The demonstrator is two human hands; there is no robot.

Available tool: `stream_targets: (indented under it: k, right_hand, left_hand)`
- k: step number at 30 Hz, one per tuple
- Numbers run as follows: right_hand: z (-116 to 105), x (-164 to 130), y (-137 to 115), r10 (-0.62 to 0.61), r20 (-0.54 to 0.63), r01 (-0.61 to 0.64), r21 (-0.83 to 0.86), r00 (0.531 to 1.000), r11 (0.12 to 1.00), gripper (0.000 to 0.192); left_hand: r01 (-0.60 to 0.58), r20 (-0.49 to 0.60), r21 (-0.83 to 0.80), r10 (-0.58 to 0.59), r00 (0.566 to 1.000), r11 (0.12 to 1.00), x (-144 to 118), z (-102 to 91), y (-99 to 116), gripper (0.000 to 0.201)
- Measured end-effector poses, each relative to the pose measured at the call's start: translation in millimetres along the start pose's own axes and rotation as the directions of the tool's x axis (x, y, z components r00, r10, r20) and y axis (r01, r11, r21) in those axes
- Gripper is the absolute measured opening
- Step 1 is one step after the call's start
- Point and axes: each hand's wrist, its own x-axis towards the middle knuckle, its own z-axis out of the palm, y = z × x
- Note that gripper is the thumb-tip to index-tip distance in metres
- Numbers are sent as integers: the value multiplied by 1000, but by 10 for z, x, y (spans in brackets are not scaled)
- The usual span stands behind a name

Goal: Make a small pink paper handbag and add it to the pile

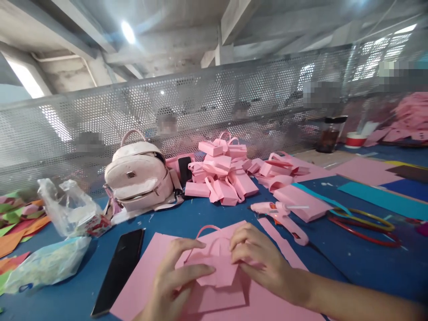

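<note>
Figure: assembly of a small pink foam handbag (216,263), seen from above the maker's hands. The step in hand appears to be pressing the folded body and its looped handle (207,232) together, probably while an adhesive joint sets. The next move would call for steady pressure, released only when the seam holds, with the thin loop kept uncrushed.

Left to right: the left hand (174,281) rises from the lower edge, palm down, fingers curled and closed on the piece's left side, thumb reaching across its face. The handbag lies between the hands, on a flat pink foam sheet (143,285) spread over the blue tabletop (351,263). The right hand (259,258) enters from the right on a bare forearm, fingers bent, pinching the piece's right upper edge.

A black phone (120,267) lies left of the sheet. A pink glue gun (281,214) rests beyond the right hand. Finished pink handbags (220,178) are heaped further back, beside a pale backpack (140,176).
</note>
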Motion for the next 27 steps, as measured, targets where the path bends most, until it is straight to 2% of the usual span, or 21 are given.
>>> stream_targets:
  k: [3,8,13,17,23,26,27]
  right_hand:
    - [-41,3,-14,-39,8,39,-53,999,998,18]
    - [-69,18,-49,-36,28,37,-30,999,999,19]
    - [-53,16,-76,-23,94,21,21,995,1000,24]
    - [-4,-11,-37,-23,113,24,-8,993,1000,18]
    - [25,-27,11,35,197,-30,-28,980,999,17]
    - [19,-3,20,68,214,-65,-22,974,998,16]
    - [19,7,24,80,235,-78,-18,969,997,21]
  left_hand:
    - [-72,21,81,71,997,994,-59,14,-36,45]
    - [-32,60,87,26,998,996,-76,31,-54,49]
    - [-77,170,63,66,983,995,-3,-10,-1,27]
    - [-82,260,-27,86,962,996,23,-33,-7,42]
    - [-35,235,-83,54,970,996,-8,36,-42,25]
    - [-55,214,-66,68,974,996,-31,94,-65,28]
    - [-67,203,-60,78,976,996,-38,112,-76,30]
